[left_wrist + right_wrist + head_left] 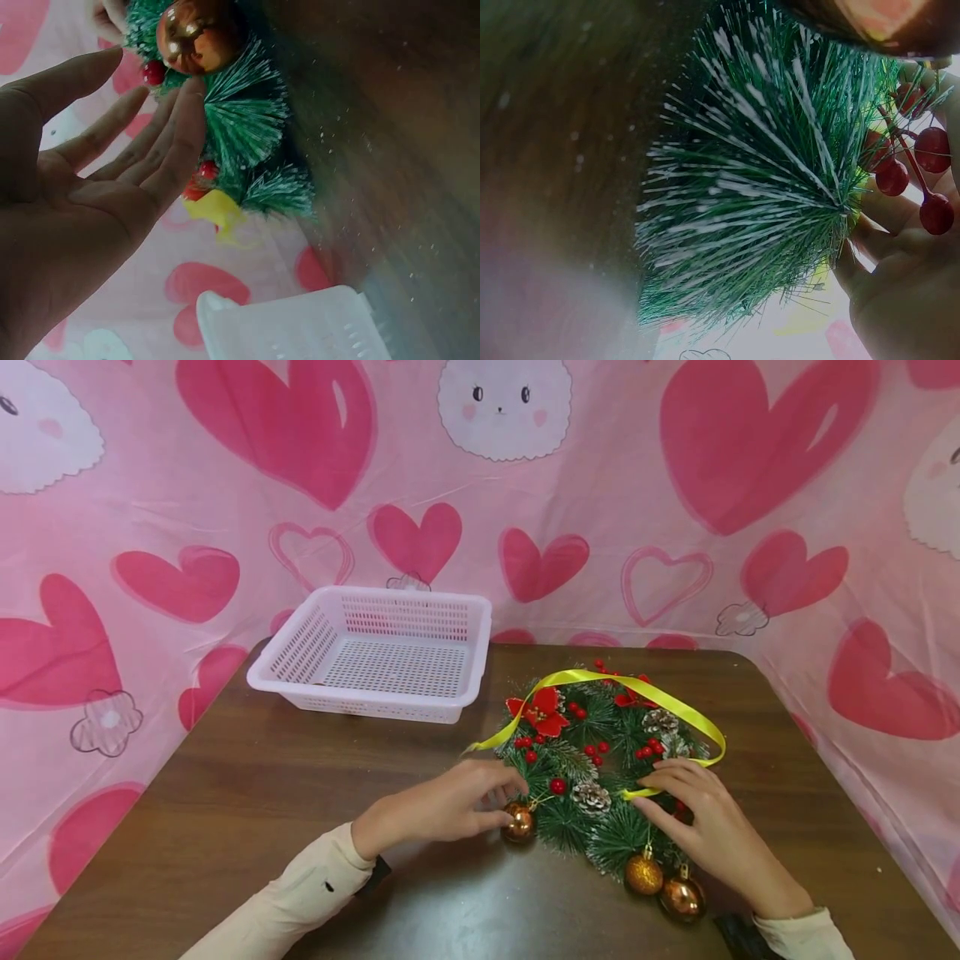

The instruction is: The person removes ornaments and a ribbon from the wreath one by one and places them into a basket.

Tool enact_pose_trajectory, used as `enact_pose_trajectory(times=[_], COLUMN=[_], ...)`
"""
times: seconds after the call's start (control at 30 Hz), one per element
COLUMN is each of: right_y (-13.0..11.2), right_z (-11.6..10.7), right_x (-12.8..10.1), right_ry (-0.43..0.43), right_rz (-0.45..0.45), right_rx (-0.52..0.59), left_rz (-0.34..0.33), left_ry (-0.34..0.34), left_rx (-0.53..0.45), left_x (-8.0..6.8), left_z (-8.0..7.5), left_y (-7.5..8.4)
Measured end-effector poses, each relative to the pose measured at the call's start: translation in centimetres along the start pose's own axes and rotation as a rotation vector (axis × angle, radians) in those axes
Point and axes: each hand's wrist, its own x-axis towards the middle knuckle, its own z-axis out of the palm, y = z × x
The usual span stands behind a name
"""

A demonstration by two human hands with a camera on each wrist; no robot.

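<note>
A green pine wreath point(600, 760) lies on the brown table point(262, 793). It carries red berries, pine cones, a red flower and a looped yellow ribbon point(600, 678). My left hand point(504, 806) touches a copper bauble point(519, 823) at the wreath's left edge. In the left wrist view the left hand point(154, 75) is straight-fingered, its tips against the greenery below the bauble point(199, 34). My right hand point(651, 793) rests on the wreath's right side, beside the ribbon's end point(637, 793). Its fingers point(885, 217) lie behind needles and berries point(930, 150).
A white perforated plastic basket point(480, 635) stands at the table's back left. Two more baubles point(663, 885) hang off the wreath's near edge. Pink heart-print cloth point(225, 485) walls in the table on three sides.
</note>
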Motion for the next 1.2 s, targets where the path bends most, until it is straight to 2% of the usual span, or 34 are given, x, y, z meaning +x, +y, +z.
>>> enact_pose_trajectory(times=[0.13,0.3,0.47,0.77,0.97,1.2], right_y=[0.0,0.0,0.0,0.1,0.1,0.1], right_z=[0.1,0.0,0.1,0.0,0.1,0.0], right_x=[0.0,0.0,0.1,0.0,0.1,0.1], right_ry=[-0.001,-0.005,-0.008,0.005,-0.002,0.009], right_rz=[0.009,0.011,-0.002,-0.012,-0.010,-0.027], right_rx=[-0.002,-0.002,0.001,0.008,0.003,0.006], left_rz=[-0.007,-0.050,-0.066,-0.022,0.032,0.038], left_ry=[0.011,-0.013,-0.017,0.001,0.022,0.037], left_rx=[0.037,0.072,0.096,0.072,0.040,0.058], left_x=[0.2,0.2,0.2,0.4,0.5,0.7], left_z=[0.6,1.2,1.8,2.7,2.7,2.1], left_y=[-0.2,0.0,0.1,-0.2,-0.4,0.1])
